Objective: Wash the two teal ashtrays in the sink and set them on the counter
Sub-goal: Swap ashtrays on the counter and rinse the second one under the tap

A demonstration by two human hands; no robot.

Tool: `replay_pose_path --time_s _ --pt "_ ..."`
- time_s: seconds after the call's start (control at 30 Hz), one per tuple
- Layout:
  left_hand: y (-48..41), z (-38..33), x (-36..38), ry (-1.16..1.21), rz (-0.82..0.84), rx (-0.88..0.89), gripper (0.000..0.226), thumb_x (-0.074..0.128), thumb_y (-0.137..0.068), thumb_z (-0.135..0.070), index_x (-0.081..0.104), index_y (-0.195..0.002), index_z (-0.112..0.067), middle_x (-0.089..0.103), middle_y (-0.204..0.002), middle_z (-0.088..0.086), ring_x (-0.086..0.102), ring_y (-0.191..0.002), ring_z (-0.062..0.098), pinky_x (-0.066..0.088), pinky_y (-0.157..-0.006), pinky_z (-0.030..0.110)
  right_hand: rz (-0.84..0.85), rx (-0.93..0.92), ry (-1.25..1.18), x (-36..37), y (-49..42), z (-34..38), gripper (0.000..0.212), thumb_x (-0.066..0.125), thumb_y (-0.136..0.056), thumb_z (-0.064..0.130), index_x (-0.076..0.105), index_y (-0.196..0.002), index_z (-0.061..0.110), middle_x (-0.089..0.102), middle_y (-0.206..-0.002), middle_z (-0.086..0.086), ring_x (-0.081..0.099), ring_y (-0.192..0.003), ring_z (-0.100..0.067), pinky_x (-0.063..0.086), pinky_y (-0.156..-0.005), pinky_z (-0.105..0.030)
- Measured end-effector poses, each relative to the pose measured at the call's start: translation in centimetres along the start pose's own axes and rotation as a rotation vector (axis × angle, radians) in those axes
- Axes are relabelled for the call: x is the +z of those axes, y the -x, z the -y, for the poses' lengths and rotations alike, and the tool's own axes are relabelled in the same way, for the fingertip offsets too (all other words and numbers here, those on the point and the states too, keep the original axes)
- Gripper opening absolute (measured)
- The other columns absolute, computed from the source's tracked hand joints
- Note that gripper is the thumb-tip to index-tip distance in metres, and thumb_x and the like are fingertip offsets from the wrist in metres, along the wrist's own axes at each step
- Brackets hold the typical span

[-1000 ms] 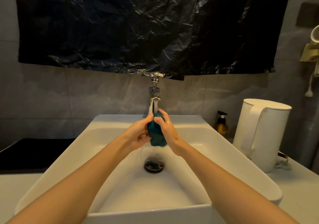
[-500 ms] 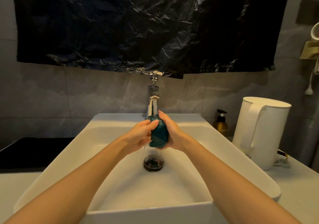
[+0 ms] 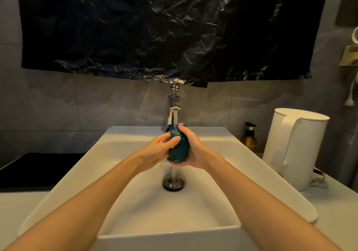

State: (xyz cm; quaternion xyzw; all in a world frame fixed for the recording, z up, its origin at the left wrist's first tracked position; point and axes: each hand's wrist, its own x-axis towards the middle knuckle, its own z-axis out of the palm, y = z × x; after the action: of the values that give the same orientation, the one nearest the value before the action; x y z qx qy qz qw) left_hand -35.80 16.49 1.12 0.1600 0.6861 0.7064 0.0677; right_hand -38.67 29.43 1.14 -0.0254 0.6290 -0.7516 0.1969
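Note:
A teal ashtray [image 3: 177, 148] is held on edge under the running tap [image 3: 174, 107], above the white sink [image 3: 124, 175]. My right hand [image 3: 191, 150] cups it from the right, fingers curled over its top rim. My left hand [image 3: 160, 150] grips it from the left, with the thumb pressed across its front face. Water runs off the ashtray down to the drain [image 3: 173, 183]. Only one teal ashtray can be made out between my hands; a second one is not in view.
A white electric kettle [image 3: 294, 146] stands on the counter [image 3: 337, 218] to the right, with an amber pump bottle [image 3: 249, 138] behind it. A dark mat [image 3: 36, 169] lies on the left counter. Black plastic sheeting [image 3: 164, 28] covers the wall above the tap.
Both hands have turned the ashtray under the stream. My left thumb has slid across its front face, and my right hand has shifted further under and behind it.

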Motion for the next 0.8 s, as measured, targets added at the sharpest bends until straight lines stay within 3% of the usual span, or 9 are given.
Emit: replay_pose_path --time_s 0.1,0.2,0.37,0.47,0.57,0.8 --pt "-0.1 -0.2 0.0 0.041 -0.023 -0.013 0.032 0.049 -0.097 -0.022 0.051 -0.126 -0.009 0.063 -0.119 0.014 0.061 -0.110 0.026 0.056 -0.086 0.033 -0.023 -0.115 0.064 0.3 -0.1 0.0 0.041 0.048 -0.090 0.060 0.053 -0.122 0.035 0.060 -0.120 -0.010 0.060 -0.108 -0.029 0.053 -0.088 -0.052" --pt "-0.3 -0.8 0.6 0.156 -0.166 -0.076 0.031 0.047 -0.098 -0.029 0.053 -0.121 -0.009 0.063 -0.111 0.010 0.062 -0.101 0.022 0.057 -0.073 0.031 -0.044 -0.227 0.183 0.7 0.3 -0.2 0.034 0.044 -0.094 0.056 0.040 -0.127 0.049 0.055 -0.125 -0.004 0.058 -0.109 -0.028 0.054 -0.086 -0.053" --pt "-0.8 -1.2 0.3 0.336 -0.407 -0.176 0.035 0.047 -0.096 -0.038 0.054 -0.120 -0.013 0.061 -0.111 0.013 0.059 -0.096 0.026 0.054 -0.071 0.037 -0.023 -0.342 0.434 2.1 0.9 -0.6 0.040 0.039 -0.099 0.048 0.030 -0.137 0.046 0.048 -0.130 -0.003 0.054 -0.108 -0.022 0.055 -0.073 -0.033" --pt "-1.1 -1.1 0.5 0.293 -0.474 -0.174 0.040 0.044 -0.096 -0.043 0.054 -0.118 -0.011 0.061 -0.111 0.012 0.059 -0.098 0.027 0.053 -0.078 0.039 -0.019 -0.284 0.405 2.4 1.0 -0.6 0.036 0.039 -0.096 0.056 0.031 -0.131 0.053 0.047 -0.133 -0.002 0.054 -0.111 -0.023 0.057 -0.075 -0.036" --pt "-1.2 -1.3 1.1 0.307 -0.531 -0.156 0.037 0.042 -0.096 -0.045 0.057 -0.104 -0.012 0.062 -0.099 0.010 0.059 -0.084 0.024 0.050 -0.075 0.038 0.012 -0.204 0.323 2.5 1.0 -0.5 0.052 0.042 -0.090 0.064 0.026 -0.139 0.054 0.050 -0.132 -0.001 0.056 -0.113 -0.027 0.055 -0.086 -0.047" --pt "-0.6 -1.6 0.5 0.326 -0.523 -0.240 0.037 0.048 -0.092 -0.049 0.055 -0.099 -0.013 0.060 -0.091 0.011 0.058 -0.079 0.026 0.052 -0.070 0.040 0.229 -0.134 0.271 0.6 1.6 -0.1 0.060 0.051 -0.092 0.053 0.018 -0.141 0.060 0.039 -0.140 0.005 0.051 -0.122 -0.029 0.052 -0.093 -0.046"
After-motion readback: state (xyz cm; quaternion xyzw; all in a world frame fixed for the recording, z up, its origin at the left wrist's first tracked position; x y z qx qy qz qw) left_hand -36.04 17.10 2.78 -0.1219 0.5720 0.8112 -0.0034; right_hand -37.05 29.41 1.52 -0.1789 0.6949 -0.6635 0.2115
